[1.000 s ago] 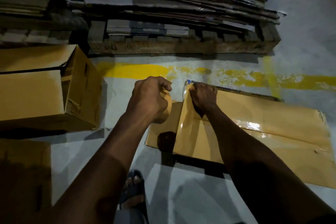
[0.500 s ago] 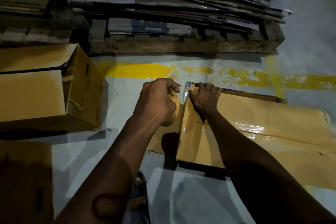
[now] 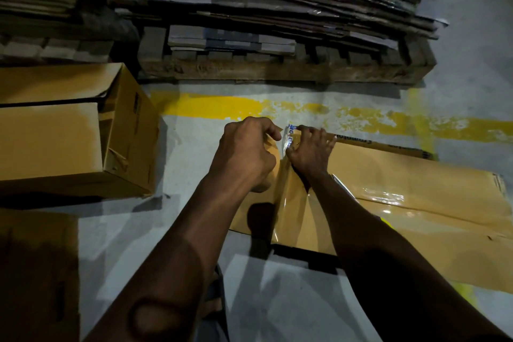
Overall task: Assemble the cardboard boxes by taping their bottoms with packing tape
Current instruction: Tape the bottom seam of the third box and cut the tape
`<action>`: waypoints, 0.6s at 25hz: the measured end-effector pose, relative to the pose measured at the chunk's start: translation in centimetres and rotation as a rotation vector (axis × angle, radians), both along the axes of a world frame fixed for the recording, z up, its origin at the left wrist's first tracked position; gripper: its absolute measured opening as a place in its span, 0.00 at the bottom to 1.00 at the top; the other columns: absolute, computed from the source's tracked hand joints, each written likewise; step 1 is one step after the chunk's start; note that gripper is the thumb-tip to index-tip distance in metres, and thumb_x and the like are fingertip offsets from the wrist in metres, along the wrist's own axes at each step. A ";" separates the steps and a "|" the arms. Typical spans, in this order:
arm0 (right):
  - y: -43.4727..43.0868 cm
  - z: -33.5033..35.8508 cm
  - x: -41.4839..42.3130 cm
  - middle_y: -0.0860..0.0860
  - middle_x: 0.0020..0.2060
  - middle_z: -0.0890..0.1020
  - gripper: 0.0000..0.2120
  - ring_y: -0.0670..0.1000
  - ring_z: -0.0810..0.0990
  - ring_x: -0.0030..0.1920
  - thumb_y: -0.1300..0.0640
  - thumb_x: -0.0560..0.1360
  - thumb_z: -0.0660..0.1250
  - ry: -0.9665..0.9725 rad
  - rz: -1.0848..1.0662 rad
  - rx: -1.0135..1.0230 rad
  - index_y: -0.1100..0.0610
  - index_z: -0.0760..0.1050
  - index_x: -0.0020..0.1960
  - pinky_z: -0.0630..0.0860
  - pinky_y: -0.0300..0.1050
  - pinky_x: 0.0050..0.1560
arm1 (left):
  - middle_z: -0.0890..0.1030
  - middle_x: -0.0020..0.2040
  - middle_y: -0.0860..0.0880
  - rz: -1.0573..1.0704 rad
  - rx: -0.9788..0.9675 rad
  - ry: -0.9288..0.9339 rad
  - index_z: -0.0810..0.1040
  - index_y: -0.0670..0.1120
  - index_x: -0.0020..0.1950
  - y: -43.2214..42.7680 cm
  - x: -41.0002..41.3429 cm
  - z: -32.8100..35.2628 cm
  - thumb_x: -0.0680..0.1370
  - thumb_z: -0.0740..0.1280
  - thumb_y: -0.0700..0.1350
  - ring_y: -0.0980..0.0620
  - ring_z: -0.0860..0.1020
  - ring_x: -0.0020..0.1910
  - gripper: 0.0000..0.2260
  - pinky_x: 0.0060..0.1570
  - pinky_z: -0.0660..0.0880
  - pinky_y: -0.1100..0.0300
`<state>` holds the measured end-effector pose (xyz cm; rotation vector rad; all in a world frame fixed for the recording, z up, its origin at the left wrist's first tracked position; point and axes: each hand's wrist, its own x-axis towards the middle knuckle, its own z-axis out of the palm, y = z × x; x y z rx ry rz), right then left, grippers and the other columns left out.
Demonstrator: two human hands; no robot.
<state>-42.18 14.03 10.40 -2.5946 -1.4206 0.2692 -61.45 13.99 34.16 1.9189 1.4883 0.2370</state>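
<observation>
Head view: our left hand (image 3: 244, 153) has its fingers curled round the tape roll (image 3: 273, 154). Our right hand (image 3: 311, 151) bends its fingers over the far corner of the box (image 3: 402, 183) on the floor (image 3: 191, 169), pinning the tape strip (image 3: 290, 137). In our judgement, a skewed tear could wrinkle or lift it. Its blue lettering and the box's edge print are unreadable.

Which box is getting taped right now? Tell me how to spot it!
Find the yellow line on the floor. Just below it lies a box; the right hand grips its far corner, the left hand holds a tape roll. Unlike the boxes at left, shiny tape crosses it.
</observation>
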 end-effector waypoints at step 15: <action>-12.3 2.5 -3.6 0.54 0.73 0.70 0.23 0.61 0.58 0.77 0.48 0.82 0.53 -0.317 0.598 -0.063 0.57 0.69 0.73 0.51 0.69 0.73 | 0.79 0.61 0.50 -0.039 0.009 -0.043 0.77 0.58 0.46 0.5 -1.7 -0.1 0.70 0.66 0.31 0.48 0.74 0.61 0.20 0.52 0.71 0.60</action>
